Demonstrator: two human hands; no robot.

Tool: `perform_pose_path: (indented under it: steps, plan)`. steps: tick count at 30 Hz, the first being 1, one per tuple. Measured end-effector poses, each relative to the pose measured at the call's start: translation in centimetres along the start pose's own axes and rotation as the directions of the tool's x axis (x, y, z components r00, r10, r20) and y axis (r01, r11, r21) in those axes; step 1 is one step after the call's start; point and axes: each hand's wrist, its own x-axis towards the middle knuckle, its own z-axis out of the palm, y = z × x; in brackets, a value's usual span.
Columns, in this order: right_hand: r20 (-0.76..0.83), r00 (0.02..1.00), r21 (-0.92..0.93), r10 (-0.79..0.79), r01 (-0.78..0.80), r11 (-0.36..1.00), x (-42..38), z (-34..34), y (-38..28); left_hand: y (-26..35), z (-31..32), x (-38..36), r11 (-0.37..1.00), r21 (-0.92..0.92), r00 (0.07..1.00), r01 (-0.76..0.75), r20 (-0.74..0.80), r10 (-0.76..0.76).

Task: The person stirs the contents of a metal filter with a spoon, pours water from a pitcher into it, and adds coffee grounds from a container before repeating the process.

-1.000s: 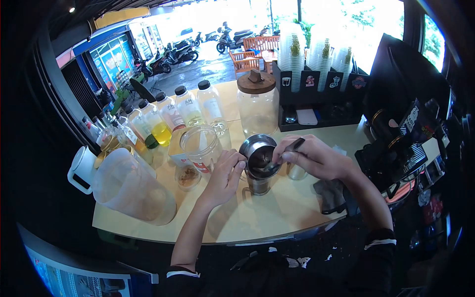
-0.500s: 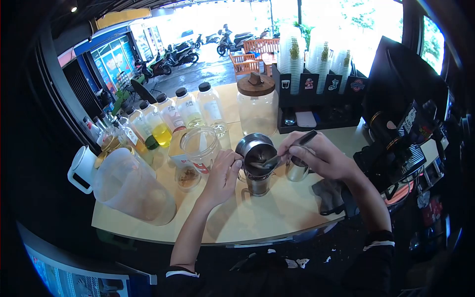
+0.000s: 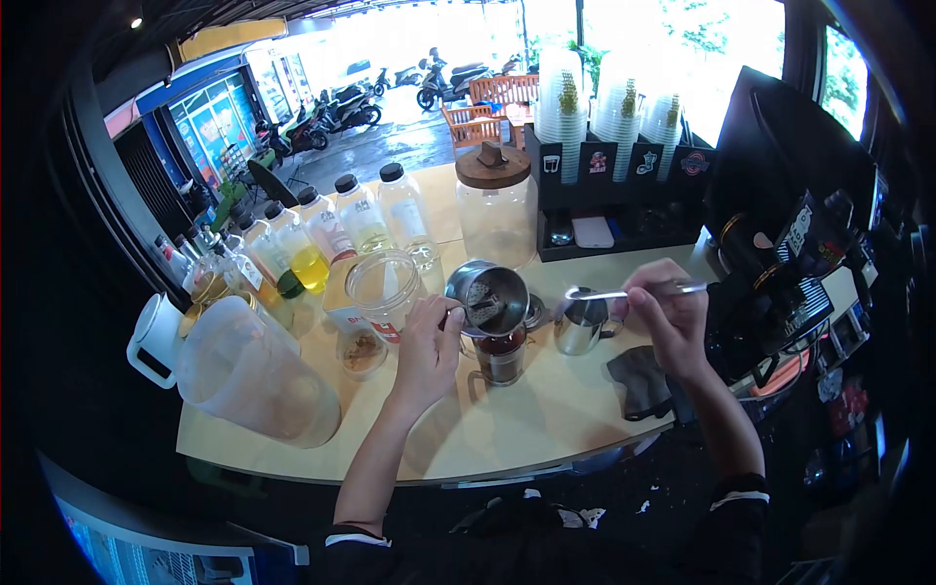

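My left hand [image 3: 431,336] grips the rim or handle side of a steel pitcher [image 3: 495,300], which is tilted so that its inside shows, with some dark residue in it. Below the pitcher stands a glass [image 3: 501,361] holding dark liquid. Between the fingers of my right hand [image 3: 667,310] is a metal spoon [image 3: 624,292], held roughly level over a smaller steel jug [image 3: 579,328]. An open glass jar [image 3: 384,291] and a small cup with brown contents [image 3: 362,353] are left of the pitcher.
A large translucent jug [image 3: 255,375] stands at the left front. Capped bottles [image 3: 359,219] line the back left. Behind the pitcher is a wooden-lidded jar [image 3: 496,214]. Cup stacks [image 3: 616,117] fill a black rack [image 3: 624,234]. A dark cloth [image 3: 639,382] lies at right.
My right hand has moved right with the spoon, out of the pitcher. The pitcher has shifted slightly left and up and tilted, showing more of the glass below.
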Motion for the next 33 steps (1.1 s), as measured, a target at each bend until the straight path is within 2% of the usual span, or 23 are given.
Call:
perform_pose_path:
  steps: [1, 3, 5, 6, 7, 9, 10, 12, 14, 16, 20, 23, 25, 29, 32, 33]
  plan:
    - [-0.042, 0.998, -0.118, -0.047, 0.042, 0.992, -0.5, -0.2, 0.0, 0.2, 0.0, -0.1, 1.000, 0.018, 1.000, 0.010, -0.024, -0.010]
    - [-0.089, 0.996, -0.078, -0.015, 0.008, 0.997, -1.6, 0.2, 0.0, 0.3, 0.2, -0.4, 0.999, 0.034, 0.999, 0.018, -0.048, -0.017]
    - [-0.049, 0.997, -0.165, 0.064, -0.071, 0.984, -2.9, 0.4, 1.2, 0.0, 0.4, -0.9, 0.999, 0.031, 0.995, 0.043, -0.089, -0.040]
    - [-0.001, 0.999, -0.275, 0.045, -0.044, 0.960, -4.0, 0.2, 2.9, 0.1, 0.4, -1.1, 0.999, 0.029, 0.996, 0.041, -0.086, -0.038]
    - [-0.002, 0.999, -0.277, 0.046, -0.044, 0.960, -4.7, 0.6, 3.6, 0.2, 0.4, -1.2, 0.998, 0.000, 0.992, 0.066, -0.109, -0.065]
    - [0.082, 0.988, -0.427, 0.132, -0.085, 0.900, -6.1, 1.5, 4.7, 0.2, 0.4, -1.5, 0.995, -0.028, 0.987, 0.091, -0.132, -0.093]
    - [0.082, 0.988, -0.427, 0.133, -0.086, 0.900, -6.9, 1.9, 5.8, -0.2, 0.5, -1.6, 0.993, -0.073, 0.985, 0.097, -0.137, -0.107]
    - [0.142, 0.988, -0.478, 0.068, 0.009, 0.878, -8.2, 2.6, 8.1, -0.7, 0.8, -2.0, 0.988, -0.117, 0.983, 0.103, -0.140, -0.119]
    - [0.190, 0.975, -0.486, 0.113, -0.007, 0.874, -9.1, 2.9, 9.2, -1.1, 1.1, -2.4, 0.932, -0.317, 0.967, 0.178, -0.119, -0.225]
    - [0.288, 0.944, -0.507, 0.161, 0.008, 0.862, -9.9, 3.0, 10.5, -0.8, 0.9, -2.6, 0.927, -0.317, 0.964, 0.202, -0.104, -0.246]
    - [0.331, 0.936, -0.517, 0.119, 0.074, 0.853, -10.9, 3.5, 11.5, -0.5, 0.9, -2.6, 0.919, -0.324, 0.958, 0.225, -0.101, -0.270]
    - [0.374, 0.921, -0.562, 0.110, 0.131, 0.817, -11.3, 3.7, 11.7, -0.6, 1.0, -2.7, 0.917, -0.335, 0.959, 0.217, -0.103, -0.264]
    - [0.432, 0.894, -0.637, 0.116, 0.211, 0.742, -11.3, 3.7, 11.4, -0.4, 0.9, -2.7, 0.914, -0.339, 0.959, 0.221, -0.096, -0.268]
    - [0.437, 0.890, -0.642, 0.135, 0.203, 0.739, -11.5, 3.4, 11.8, -0.3, 0.9, -2.7, 0.908, -0.345, 0.954, 0.238, -0.093, -0.285]
    - [0.412, 0.907, -0.643, 0.087, 0.222, 0.733, -10.5, 2.3, 11.5, -0.5, 1.0, -2.7, 0.918, -0.339, 0.963, 0.207, -0.095, -0.253]
    - [0.263, 0.965, -0.679, -0.016, 0.197, 0.708, -10.0, 1.7, 11.4, -0.7, 1.0, -2.7, 0.918, -0.341, 0.963, 0.205, -0.095, -0.250]
